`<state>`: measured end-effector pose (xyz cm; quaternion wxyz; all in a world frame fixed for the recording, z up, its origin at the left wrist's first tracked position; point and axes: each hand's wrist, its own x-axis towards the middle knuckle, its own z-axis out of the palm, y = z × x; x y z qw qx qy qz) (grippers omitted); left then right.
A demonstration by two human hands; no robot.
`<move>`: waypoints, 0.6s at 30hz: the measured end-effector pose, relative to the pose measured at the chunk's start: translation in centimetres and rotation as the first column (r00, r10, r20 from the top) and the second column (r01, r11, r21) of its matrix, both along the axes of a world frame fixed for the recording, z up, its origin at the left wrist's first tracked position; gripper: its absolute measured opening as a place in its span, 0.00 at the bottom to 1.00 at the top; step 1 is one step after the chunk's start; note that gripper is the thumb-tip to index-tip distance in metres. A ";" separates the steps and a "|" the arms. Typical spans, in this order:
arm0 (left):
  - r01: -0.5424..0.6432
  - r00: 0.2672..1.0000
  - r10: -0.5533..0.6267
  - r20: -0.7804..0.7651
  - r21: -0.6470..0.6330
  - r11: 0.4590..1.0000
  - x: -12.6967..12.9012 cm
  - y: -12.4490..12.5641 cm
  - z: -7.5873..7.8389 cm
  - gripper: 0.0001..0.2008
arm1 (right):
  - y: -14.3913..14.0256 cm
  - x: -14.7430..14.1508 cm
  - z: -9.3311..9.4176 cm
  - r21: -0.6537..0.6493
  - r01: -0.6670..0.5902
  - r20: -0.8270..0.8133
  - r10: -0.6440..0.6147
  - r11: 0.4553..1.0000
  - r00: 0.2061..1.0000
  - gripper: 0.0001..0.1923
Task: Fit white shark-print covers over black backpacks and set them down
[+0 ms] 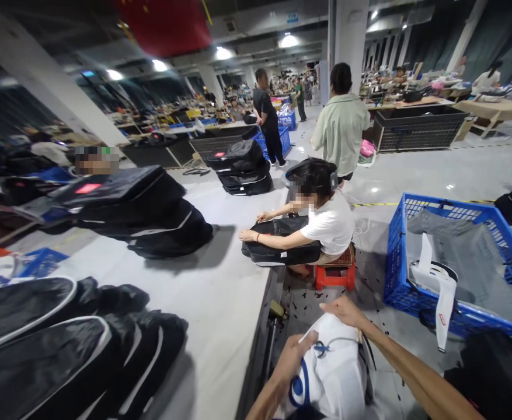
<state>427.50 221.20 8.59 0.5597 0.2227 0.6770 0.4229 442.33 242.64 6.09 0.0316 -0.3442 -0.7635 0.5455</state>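
White fabric fills the bottom of our view: a white garment (332, 373) with blue printed loops and a thin blue cord lies bunched between our two hands, just right of the grey table (220, 291) edge. Our left hand (293, 356) pinches its near left side, fingers curled into the cloth beside the blue print. Our right hand (347, 311) lies flat on its far top edge, fingers bent over the rim. Its long axis runs from our lap away toward the far end of the table, tilted slightly left.

Right of the table stands a blue crate (457, 262) with grey cloth inside and a white strap over its rim. Farther along the table's edge a seated person in white (326, 224) presses both hands on a black bag (282, 242). Black bags (146, 216) are stacked on the table's left side.
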 end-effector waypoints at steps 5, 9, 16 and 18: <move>0.055 0.996 -0.047 -0.078 0.094 0.994 2.3 -1.7 -0.2 0.41 | -1.3 1.2 -2.0 -0.027 -0.010 -0.058 0.009 1.000 0.998 0.41; 0.017 0.973 0.002 -0.230 0.079 0.997 3.3 -0.3 -2.8 0.44 | -2.2 0.2 -5.7 -0.100 0.134 0.018 -0.133 0.986 0.991 0.45; 0.057 0.948 -0.020 -0.318 0.110 0.992 3.3 0.7 -4.1 0.43 | -0.7 6.9 -4.1 -0.136 0.657 -0.163 -0.671 0.742 0.723 0.49; 0.047 0.941 -0.008 -0.338 0.107 0.993 3.4 0.8 -4.4 0.43 | -1.6 10.6 -4.7 -0.125 0.765 -0.170 -0.773 0.632 0.611 0.52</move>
